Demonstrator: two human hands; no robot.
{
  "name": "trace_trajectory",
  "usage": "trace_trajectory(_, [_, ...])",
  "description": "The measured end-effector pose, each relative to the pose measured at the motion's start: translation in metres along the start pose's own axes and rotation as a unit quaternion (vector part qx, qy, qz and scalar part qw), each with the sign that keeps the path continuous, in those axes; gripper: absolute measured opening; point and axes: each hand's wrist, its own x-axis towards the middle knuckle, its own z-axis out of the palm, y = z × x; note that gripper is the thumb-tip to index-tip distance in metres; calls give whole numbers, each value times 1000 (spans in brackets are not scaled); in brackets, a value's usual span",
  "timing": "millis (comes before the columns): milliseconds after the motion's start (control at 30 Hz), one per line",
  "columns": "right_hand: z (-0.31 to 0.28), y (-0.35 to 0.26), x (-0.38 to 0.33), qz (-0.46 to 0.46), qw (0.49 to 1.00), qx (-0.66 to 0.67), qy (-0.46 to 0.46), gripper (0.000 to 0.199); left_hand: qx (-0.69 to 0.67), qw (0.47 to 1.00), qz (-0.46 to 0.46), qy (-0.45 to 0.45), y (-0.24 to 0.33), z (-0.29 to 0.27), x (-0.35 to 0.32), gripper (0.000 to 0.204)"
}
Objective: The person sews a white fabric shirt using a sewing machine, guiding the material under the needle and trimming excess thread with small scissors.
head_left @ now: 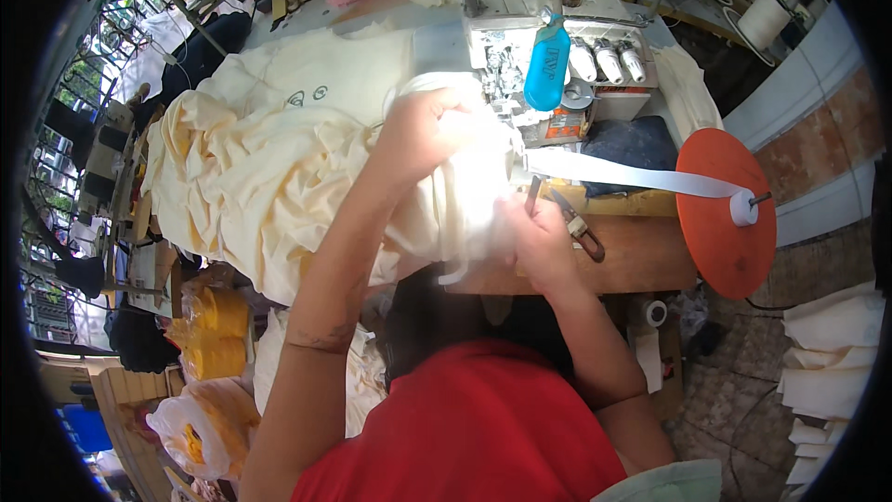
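Note:
Cream fabric [269,167] lies bunched over the sewing table. My left hand [423,135] is closed on a fold of it beside the sewing machine. Lower and to the right, my right hand [539,237] has its fingers pinched at the fabric's near edge. Strong glare hides its fingertips and the needle area. A dark, flat, blade-like piece [533,193] sticks up by my right thumb; whether I hold it cannot be told. White tape [632,172] runs from an orange disc reel [725,246] toward the machine. Thread snips [585,232] lie just right of my right hand.
Behind the work stands an open tray with white spools [609,63] and a blue bottle-shaped item [548,65]. Thread cones [767,19] stand at the far right. Plastic bags with yellow contents [216,330] sit lower left. Stacked cream cloth [832,353] is at right.

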Motion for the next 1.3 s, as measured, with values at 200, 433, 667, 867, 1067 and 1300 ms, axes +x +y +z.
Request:
trace_trajectory(200, [-46,-16,-17,-230,960,-143,74,49,-43,999,3,23,4,10,-2,15])
trace_trajectory(433, [-44,-63,16,-294,949,98,46,11,-117,992,-27,-26,-2,6,11,14])
trace_trajectory(667, [-52,-50,24,-275,950,-70,129,16,-186,980,-50,-55,11,7,5,20])
trace_trajectory(867, [-51,-42,28,-331,936,38,116,19,-159,984,-53,-54,17,6,3,21])
trace_trajectory(1067, [-51,-44,29,-353,929,40,101,19,-149,987,-44,-38,14,7,3,21])
trace_trajectory(1300, [-50,-43,29,-355,928,30,108,16,-126,991,-33,-22,17,8,2,21])
